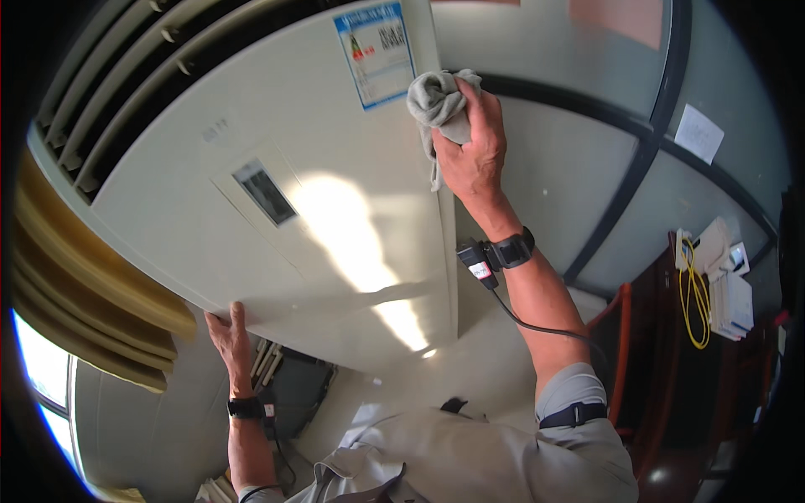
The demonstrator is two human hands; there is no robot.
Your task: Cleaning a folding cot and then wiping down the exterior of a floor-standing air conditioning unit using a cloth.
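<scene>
Before me stands a tall white floor-standing air conditioner [251,264] with a small dark display panel [265,192] on its front. My right hand [478,141] holds a bunched grey cloth [439,100] at the cabinet's right edge, beside a blue-bordered energy label [376,55]. Part of the cloth hangs below my fingers. At the cabinet's left edge rests my left hand [231,336], its thumb on the front face and its other fingers partly hidden. Curved louvre slats [144,100] run across the top of the unit.
Yellow-brown curtains [88,276] and a bright window [47,371] lie to the left. A frosted glass partition [553,157] with dark frames stands behind at right. Toward the right are a dark wooden desk [660,327], a coiled yellow cable [692,302] and a red-edged chair [619,339].
</scene>
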